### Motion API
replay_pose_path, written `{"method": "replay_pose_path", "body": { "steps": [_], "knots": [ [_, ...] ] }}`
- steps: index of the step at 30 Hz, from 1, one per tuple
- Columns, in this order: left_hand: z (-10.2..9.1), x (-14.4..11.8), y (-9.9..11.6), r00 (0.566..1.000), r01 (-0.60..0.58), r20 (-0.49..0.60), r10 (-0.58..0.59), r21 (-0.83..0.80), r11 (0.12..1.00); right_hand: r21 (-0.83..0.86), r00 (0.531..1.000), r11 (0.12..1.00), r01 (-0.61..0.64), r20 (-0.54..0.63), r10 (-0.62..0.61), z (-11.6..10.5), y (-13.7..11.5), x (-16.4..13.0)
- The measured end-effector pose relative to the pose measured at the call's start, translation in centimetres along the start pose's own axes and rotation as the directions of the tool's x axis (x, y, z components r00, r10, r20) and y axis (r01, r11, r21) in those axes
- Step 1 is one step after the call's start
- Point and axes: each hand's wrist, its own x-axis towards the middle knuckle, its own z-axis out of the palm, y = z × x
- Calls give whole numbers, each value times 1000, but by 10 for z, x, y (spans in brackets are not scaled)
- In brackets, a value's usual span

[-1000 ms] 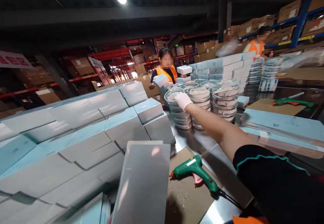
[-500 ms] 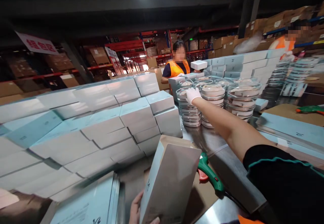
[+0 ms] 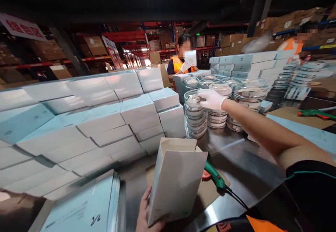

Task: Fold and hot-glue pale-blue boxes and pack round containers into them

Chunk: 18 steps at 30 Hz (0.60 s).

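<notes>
My left hand, bare, is wrapped round the lower part of a white cardboard box, its top end open and tilted up. My right hand, in a white glove, reaches across to the front left stack of clear round glass dishes. Its fingers are closed at the rim of the top glass dish, which still sits on the stack; the fingertips are partly hidden. Just behind the box lies a green glue gun with a red trigger, on a piece of cardboard.
Pale blue and white boxes form a wall at the left. Flattened cartons lie at the front left. Across the metal table, a co-worker holds a white box. Another glue gun lies at the right.
The gloved hand has shifted a little right and its fingers now close at the dish rim. The box in my left hand has turned slightly. The co-worker has raised a box.
</notes>
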Motion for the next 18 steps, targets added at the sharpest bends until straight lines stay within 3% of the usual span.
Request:
{"method": "replay_pose_path", "body": {
  "steps": [3,5,9,12,14,16,17,18],
  "knots": [
    [6,-5,2,1000,-16,18,16,0,1000,94,991,995,-34,-126,46,11,-25,-3],
    [8,-9,4,999,-29,20,29,10,1000,175,967,981,-79,-224,118,7,-27,2],
    [5,-11,6,999,-48,23,48,27,998,372,852,918,-135,-430,299,-26,-20,-6],
    [3,-8,7,997,-62,53,62,-5,998,518,776,855,-17,-533,339,-59,-36,-46],
    [3,-6,7,995,-65,75,67,-27,998,694,746,676,247,-581,324,-80,-62,-85],
    [5,-5,6,994,-46,101,52,-55,997,839,882,492,232,-395,257,-97,-93,-122],
    [7,-5,6,992,-31,119,39,-68,997,890,949,428,157,-257,185,-102,-108,-137],
    [9,-6,5,989,-15,143,27,-79,997,906,982,411,101,-158,107,-105,-123,-149]
  ]
}}
